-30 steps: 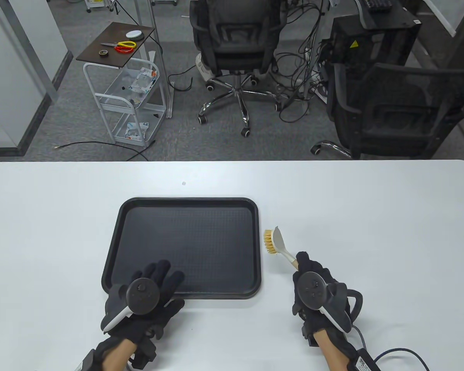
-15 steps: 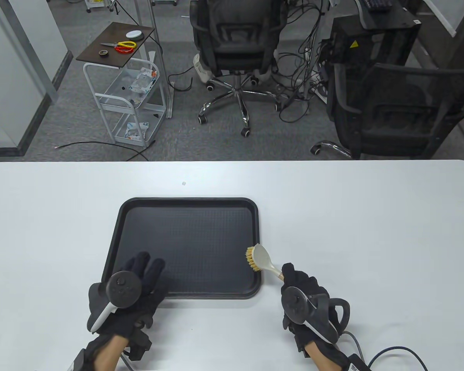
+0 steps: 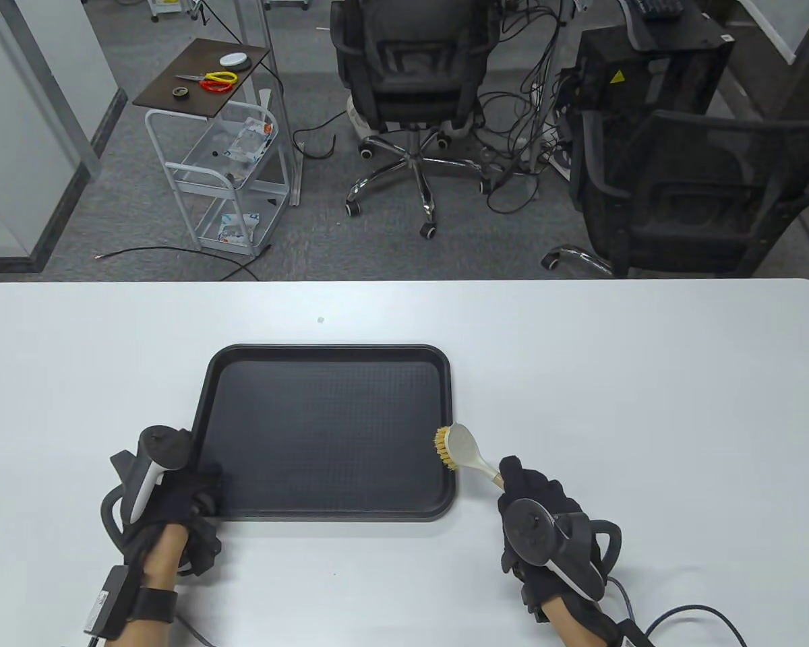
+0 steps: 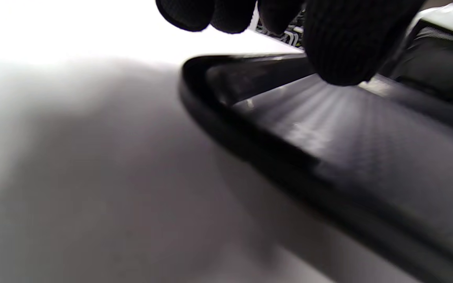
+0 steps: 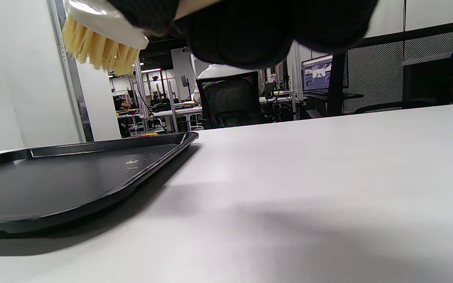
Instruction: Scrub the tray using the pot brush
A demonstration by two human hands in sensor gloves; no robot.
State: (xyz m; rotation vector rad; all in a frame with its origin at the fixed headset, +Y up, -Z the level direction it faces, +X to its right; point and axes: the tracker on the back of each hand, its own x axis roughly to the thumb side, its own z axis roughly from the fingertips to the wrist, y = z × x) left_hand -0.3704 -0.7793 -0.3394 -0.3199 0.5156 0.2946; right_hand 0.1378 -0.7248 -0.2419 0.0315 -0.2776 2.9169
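A black rectangular tray [image 3: 323, 431] lies flat on the white table. My left hand [image 3: 199, 482] holds its near-left corner. In the left wrist view the thumb [image 4: 340, 51] rests just inside the tray rim [image 4: 250, 145], and the other fingers [image 4: 210, 15] hang outside it. My right hand [image 3: 516, 480] grips the handle of a pot brush [image 3: 462, 448] with a white head and tan bristles. The head is over the tray's right rim, bristles pointing left. In the right wrist view the brush [image 5: 100, 43] is held above the tray [image 5: 73, 177].
The white table [image 3: 647, 404] extends wide to the right and left of the tray. A glove cable [image 3: 694, 614] trails at the near right. Office chairs [image 3: 411, 74] and a cart [image 3: 229, 168] stand on the floor beyond the far edge.
My left hand slid left off the tray's near part to its near-left corner and turned on its side. My right hand brought the brush from right of the tray to its right rim.
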